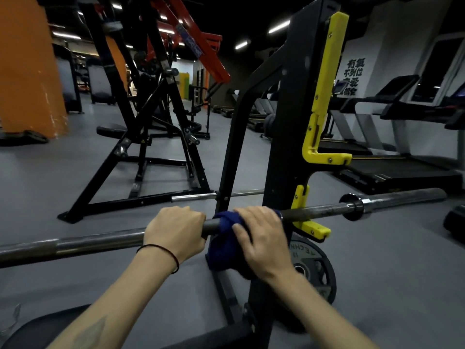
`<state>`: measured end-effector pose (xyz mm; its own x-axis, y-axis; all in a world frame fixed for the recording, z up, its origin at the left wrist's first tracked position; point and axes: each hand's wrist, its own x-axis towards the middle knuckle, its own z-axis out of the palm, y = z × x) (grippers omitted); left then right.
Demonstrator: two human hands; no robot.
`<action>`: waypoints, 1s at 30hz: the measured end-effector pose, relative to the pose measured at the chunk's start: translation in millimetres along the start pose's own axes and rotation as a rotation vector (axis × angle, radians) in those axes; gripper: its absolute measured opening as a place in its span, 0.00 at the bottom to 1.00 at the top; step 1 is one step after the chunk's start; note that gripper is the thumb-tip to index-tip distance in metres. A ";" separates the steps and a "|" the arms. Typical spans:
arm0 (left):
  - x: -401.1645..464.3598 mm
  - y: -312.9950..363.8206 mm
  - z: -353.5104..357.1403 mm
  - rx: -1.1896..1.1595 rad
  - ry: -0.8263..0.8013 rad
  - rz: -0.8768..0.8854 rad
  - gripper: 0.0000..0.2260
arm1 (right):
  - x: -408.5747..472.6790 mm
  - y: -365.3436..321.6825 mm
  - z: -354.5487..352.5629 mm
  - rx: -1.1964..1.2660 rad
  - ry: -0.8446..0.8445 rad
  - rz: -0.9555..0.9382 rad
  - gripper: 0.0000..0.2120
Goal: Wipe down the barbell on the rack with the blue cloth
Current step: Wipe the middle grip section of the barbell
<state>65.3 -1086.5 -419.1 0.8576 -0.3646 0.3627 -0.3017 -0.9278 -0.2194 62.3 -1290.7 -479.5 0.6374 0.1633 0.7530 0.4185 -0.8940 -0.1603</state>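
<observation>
A steel barbell (83, 244) runs across the view from the lower left to the right, resting on a yellow hook (313, 229) of the black rack upright (289, 137). My left hand (175, 231) grips the bare bar just left of the upright. My right hand (260, 235) presses the blue cloth (224, 244) around the bar right beside the left hand, with part of the cloth hanging below. The bar's right sleeve (402, 199) sticks out past the rack with no plates on it.
A black weight plate (314, 269) leans at the rack's foot below my right hand. A bench pad (32, 331) lies at the bottom left. Another black and red machine (148, 122) stands behind the bar; treadmills (402, 157) line the right wall.
</observation>
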 end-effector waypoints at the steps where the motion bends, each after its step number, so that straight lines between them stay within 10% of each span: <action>1: -0.4 -0.4 0.8 0.003 0.002 -0.002 0.09 | 0.9 17.7 -7.4 0.004 0.008 0.052 0.23; 8: 0.2 3.7 0.8 0.000 -0.005 -0.035 0.08 | 10.3 -8.4 19.9 0.107 0.321 0.549 0.21; 13: -0.3 3.7 1.3 0.008 0.013 -0.037 0.07 | -3.4 11.8 -1.4 0.042 0.093 0.154 0.22; 20: -0.3 4.6 3.1 0.001 0.021 -0.031 0.08 | 13.8 3.4 18.8 0.053 0.384 0.571 0.19; 27: -1.4 4.5 5.5 -0.015 0.047 -0.023 0.08 | -6.1 -6.8 2.0 0.032 0.031 0.034 0.22; 30: -2.0 2.7 6.1 -0.012 0.079 -0.008 0.07 | -1.4 48.1 -17.7 0.008 0.076 0.152 0.23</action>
<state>65.2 -1087.7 -426.0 0.8246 -0.3615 0.4351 -0.2997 -0.9316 -0.2058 70.1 -1341.3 -477.0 0.6432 -0.0054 0.7656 0.3262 -0.9028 -0.2804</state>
